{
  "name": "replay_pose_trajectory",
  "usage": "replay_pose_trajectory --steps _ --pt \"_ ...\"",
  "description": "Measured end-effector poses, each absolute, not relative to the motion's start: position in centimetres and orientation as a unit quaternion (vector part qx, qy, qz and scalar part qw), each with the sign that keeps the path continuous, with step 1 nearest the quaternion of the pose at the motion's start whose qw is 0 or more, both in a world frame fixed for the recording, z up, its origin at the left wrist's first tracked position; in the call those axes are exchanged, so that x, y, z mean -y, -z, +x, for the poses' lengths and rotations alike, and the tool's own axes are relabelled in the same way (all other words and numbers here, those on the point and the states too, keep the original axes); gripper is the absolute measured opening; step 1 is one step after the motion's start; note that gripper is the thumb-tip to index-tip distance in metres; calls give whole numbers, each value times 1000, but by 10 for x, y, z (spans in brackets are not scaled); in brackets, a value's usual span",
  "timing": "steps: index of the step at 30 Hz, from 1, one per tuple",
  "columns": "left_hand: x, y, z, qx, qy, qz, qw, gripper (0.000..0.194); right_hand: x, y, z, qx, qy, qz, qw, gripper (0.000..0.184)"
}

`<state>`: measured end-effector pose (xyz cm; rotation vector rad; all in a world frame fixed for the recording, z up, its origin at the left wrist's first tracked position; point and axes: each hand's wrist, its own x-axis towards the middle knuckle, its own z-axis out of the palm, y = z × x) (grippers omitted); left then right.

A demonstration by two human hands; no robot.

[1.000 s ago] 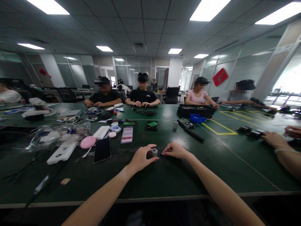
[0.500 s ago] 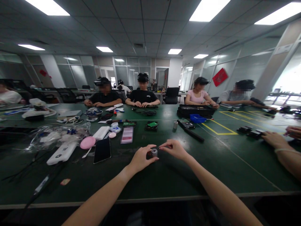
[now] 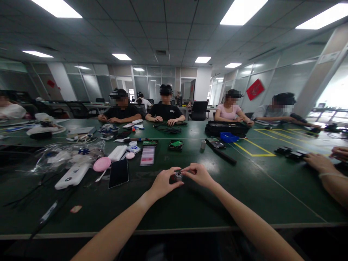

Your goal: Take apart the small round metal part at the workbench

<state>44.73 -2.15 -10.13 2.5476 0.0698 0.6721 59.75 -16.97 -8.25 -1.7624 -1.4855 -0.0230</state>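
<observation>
My left hand (image 3: pixel 162 184) curls its thumb and fingers around a small grey metal cylinder (image 3: pixel 178 178), which stands upright on the green table. Dark openings show in the cylinder's top face. From the right, my right hand (image 3: pixel 200 175) reaches in with its fingertips pinched together at the top rim. Whatever may be between those fingertips is too small to make out. A second metal cylinder (image 3: pixel 203 145) stands farther back on the table. Behind my hands lies a green circuit board (image 3: pixel 175 145) on a dark part.
To the left lie a black phone (image 3: pixel 119 174), a pink round lid (image 3: pixel 102 164), a white power bank (image 3: pixel 72 176) and clear plastic bags (image 3: pixel 62 156). A hard drive (image 3: pixel 216 143) and blue tray (image 3: pixel 229 137) sit back right. A co-worker's hand (image 3: pixel 319 162) is at far right.
My right hand has moved left and slightly down, bringing its pinched fingertips to the cylinder's top. My left hand and the cylinder have stayed in place.
</observation>
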Motion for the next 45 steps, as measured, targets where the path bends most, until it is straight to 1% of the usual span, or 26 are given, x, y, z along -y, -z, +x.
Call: replay_pose_trajectory --steps 10,20,27,36,45 --pt "22 100 447 -25 -244 936 253 53 169 82 593 584 17 -717 380 23" --pt "22 101 448 -21 -250 934 253 52 166 84 590 568 13 -726 388 23" --pt "22 101 447 -23 -250 934 254 52 169 80 587 562 9 -735 379 24" --pt "22 101 447 -32 -244 936 252 54 169 80 583 577 42 -734 355 23" --pt "22 101 447 -28 -247 935 252 51 168 80 583 555 15 -749 360 26"
